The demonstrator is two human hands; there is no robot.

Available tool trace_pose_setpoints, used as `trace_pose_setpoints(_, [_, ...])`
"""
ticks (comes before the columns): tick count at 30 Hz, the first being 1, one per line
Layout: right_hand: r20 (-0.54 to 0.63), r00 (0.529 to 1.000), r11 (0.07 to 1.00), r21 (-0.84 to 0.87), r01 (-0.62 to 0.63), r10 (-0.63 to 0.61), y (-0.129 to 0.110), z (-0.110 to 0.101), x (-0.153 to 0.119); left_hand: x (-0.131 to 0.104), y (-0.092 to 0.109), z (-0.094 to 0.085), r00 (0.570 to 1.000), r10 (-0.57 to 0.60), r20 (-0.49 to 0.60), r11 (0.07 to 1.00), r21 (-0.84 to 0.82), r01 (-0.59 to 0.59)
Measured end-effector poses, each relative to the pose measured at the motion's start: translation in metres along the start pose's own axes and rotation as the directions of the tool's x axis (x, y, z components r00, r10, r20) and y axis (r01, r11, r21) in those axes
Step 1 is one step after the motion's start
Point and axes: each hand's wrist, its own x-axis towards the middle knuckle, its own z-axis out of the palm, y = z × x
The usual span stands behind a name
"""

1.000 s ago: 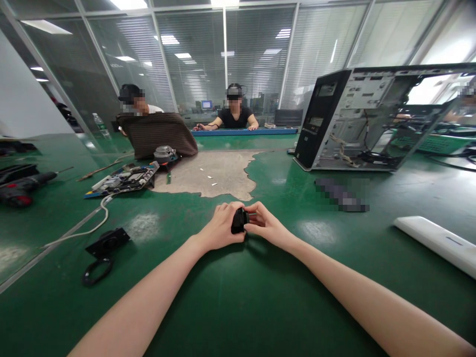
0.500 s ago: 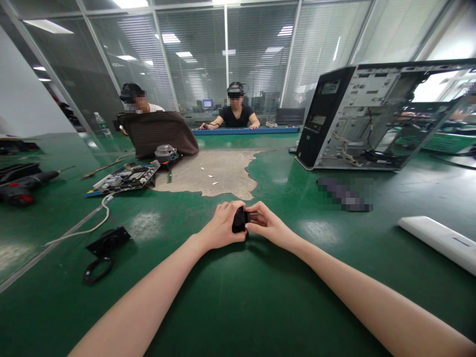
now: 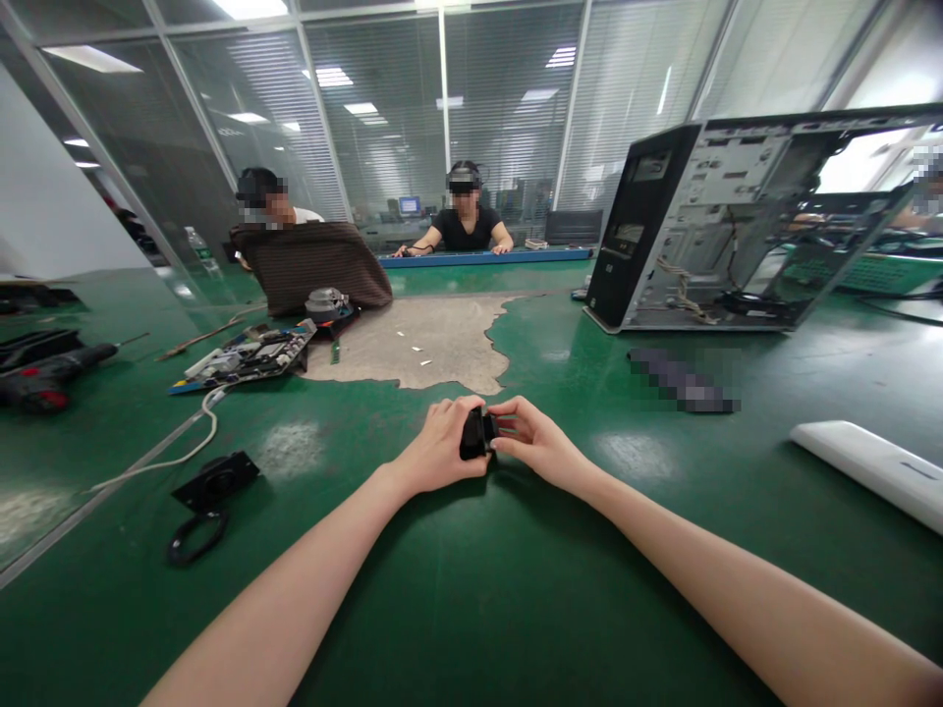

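Observation:
My left hand (image 3: 440,447) is closed around a small black block-shaped part (image 3: 471,437), just above the green tabletop (image 3: 457,589). From the other side, the thumb and fingers of my right hand (image 3: 541,444) pinch the part's right end. Its exact kind cannot be made out, since fingers cover much of it. To the left lie a black square piece with a round centre (image 3: 217,479) and a black ring (image 3: 195,537).
An open computer case (image 3: 648,236) stands at the right, with a white slab-like device (image 3: 869,471) nearer. Leftward are a circuit board (image 3: 254,355), a cable (image 3: 198,437) and a power drill (image 3: 51,373). Two people (image 3: 471,226) sit across the table, one behind a dark brown cloth-like cover (image 3: 309,260).
My right fingertips have shifted very slightly to the right along the black part. My left hand stays in place. The view has tilted a little.

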Motion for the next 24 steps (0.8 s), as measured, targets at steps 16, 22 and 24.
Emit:
trace_pose_setpoints(16, [-0.066,0.985,0.981,-0.099,-0.165,0.159,-0.001,0.005,0.014,-0.001,-0.001,0.003,1.000,0.010,-0.006,1.000,0.020,-0.010])
trace_pose_setpoints(22, [-0.066,0.996,0.993,-0.098,-0.060,0.053,0.003,0.011,0.004,-0.001,0.000,0.002,1.000,0.028,-0.005,0.999,0.020,-0.028])
trace_pose_setpoints(24, [-0.085,0.995,0.992,-0.114,-0.057,0.047,0.003,0.013,0.002,-0.001,0.000,0.002,1.000,0.029,0.004,1.000,0.006,-0.029])
